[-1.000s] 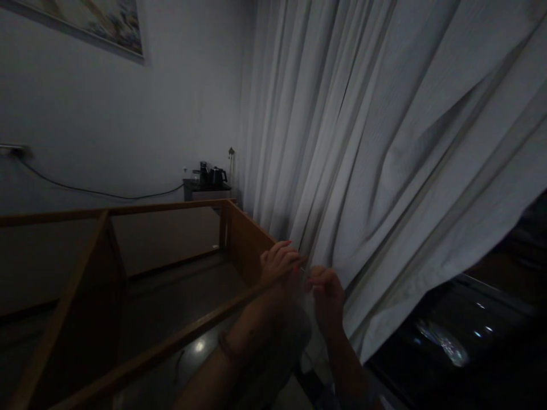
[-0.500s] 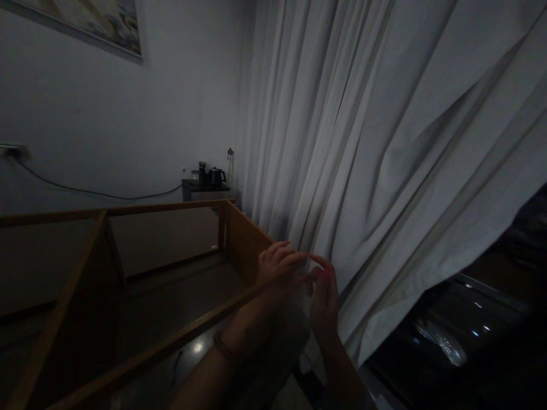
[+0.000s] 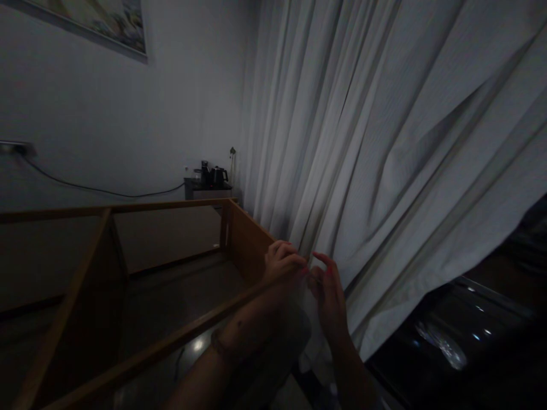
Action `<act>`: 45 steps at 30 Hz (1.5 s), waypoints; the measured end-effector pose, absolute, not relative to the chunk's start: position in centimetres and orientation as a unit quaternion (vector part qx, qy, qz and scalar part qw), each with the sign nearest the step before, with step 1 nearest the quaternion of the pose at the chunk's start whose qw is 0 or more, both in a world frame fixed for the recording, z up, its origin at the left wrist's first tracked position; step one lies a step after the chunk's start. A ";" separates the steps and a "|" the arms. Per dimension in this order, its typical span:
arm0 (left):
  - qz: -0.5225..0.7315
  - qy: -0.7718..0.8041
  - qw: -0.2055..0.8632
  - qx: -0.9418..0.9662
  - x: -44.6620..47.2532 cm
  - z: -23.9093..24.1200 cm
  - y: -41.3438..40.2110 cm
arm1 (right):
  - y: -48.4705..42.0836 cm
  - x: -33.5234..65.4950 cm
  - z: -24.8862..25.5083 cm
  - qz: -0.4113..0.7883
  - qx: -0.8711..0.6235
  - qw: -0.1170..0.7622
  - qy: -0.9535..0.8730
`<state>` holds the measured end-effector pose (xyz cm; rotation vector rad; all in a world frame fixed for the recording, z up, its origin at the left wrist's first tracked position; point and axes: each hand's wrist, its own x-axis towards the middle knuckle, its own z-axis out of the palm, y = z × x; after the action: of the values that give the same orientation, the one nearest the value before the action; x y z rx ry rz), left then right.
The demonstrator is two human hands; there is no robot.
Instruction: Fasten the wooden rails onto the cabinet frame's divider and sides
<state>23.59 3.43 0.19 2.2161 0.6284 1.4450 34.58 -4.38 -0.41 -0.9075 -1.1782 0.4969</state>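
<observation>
Over the near right corner of a wooden frame, my left hand has its fingers curled together, with a bracelet on the wrist. Whatever it grips there is too dark to make out. Just to its right, beside the white curtain, is my right hand. Its index finger is bent and the other fingers are folded in; any small thing between them cannot be made out. The two hands' fingertips are close together, with a narrow gap between them. Red nails show on both.
The frame has a wooden divider and an end panel. A black kettle stands on a small cabinet in the far corner. A cable runs along the wall. Behind the curtain's edge is a dark, glossy vehicle with a headlight.
My right hand has drawn slightly right, away from my left fingertips, which touched or nearly touched it before. The left fingers have curled in more. The view has shifted slightly.
</observation>
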 end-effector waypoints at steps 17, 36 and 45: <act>0.514 0.229 0.189 0.805 23.4 0.2 3.2 | -5.7 41.2 0.3 -0.321 -0.396 0.456 -0.730; 0.512 0.232 0.183 0.807 23.3 0.2 3.2 | -6.9 38.1 0.6 -0.099 -0.485 0.537 -0.683; 0.515 0.228 0.183 0.806 23.5 0.1 3.3 | -6.8 41.0 1.7 -0.160 -0.393 0.404 -0.810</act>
<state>23.55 3.32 0.09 2.2729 0.6421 1.4539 41.04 -6.83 1.71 -0.9913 -2.0455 -0.4048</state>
